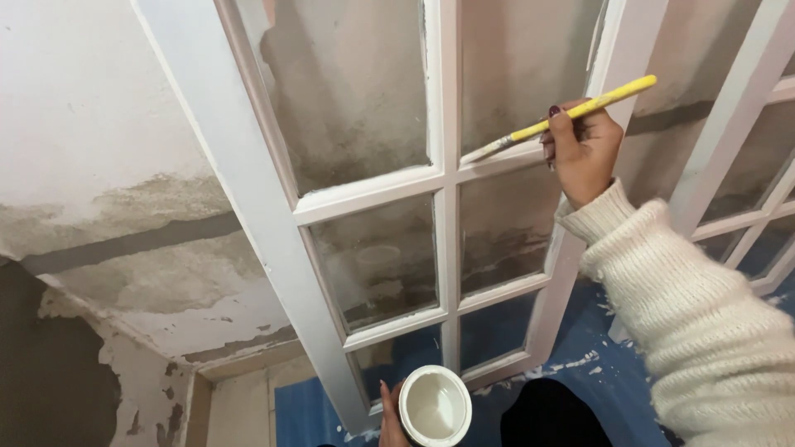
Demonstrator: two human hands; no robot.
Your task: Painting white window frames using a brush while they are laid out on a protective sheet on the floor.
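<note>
against a stained wall [99, 124], right hand [582, 153] grips paintbrush [563, 120]; left hand [391, 418] seemingly holds paint pot [435, 407].

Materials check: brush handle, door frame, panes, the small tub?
Brush handle: glossy yellow, probably painted wood or plastic.
Door frame: likely wood, matt white paint with streaks.
Panes: clear glass, wall shows through.
Tub: looks like white plastic, smooth rim, white paint inside.

The right hand [582, 153] has dark red polished nails, and its arm wears a thick, fuzzy cream knit sleeve [687, 314] with a ribbed cuff. The left hand [391, 418], barely in view, seems bare.
</note>
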